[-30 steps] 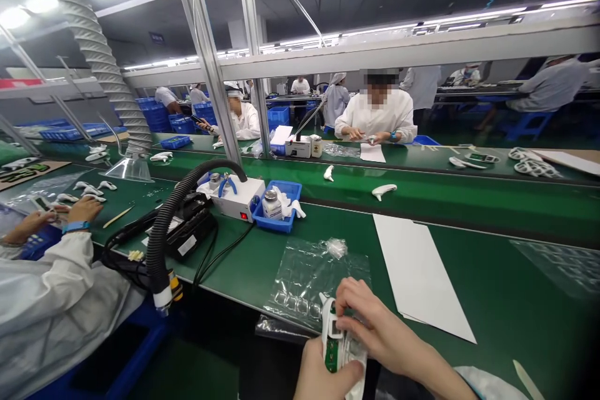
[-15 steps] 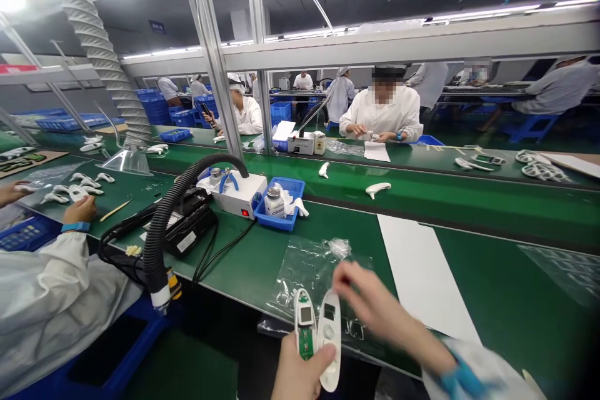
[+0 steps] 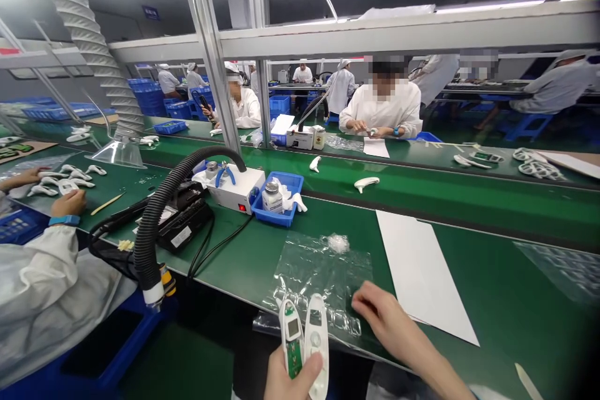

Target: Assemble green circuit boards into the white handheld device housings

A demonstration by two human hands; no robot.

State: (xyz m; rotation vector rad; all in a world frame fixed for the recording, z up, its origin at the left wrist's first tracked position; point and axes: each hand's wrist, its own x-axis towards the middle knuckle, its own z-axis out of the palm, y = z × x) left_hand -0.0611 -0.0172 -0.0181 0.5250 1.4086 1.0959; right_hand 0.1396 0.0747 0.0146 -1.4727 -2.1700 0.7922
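Note:
My left hand grips two white casing halves of a handheld device side by side. The left casing half contains a green circuit board and a small square screen. The right casing half has a window opening near its top and a round feature below, with my thumb across its lower part. Beyond them a clear plastic bag lies on the bench, small clear pieces along its near side. My right hand is at the bag's right edge, fingers curled together; whatever they may pinch is hidden.
White sheets lie to the right. A blue tray holds a bottle and white wipes. Left of it are a white box and a black hose. A neighbour's hand touches white parts. White casings lie on the green belt.
My right hand has moved away from the casing halves, to the right and lower, by the bag's edge. My left hand has shifted slightly left with both halves. The belt's white casings have slid left.

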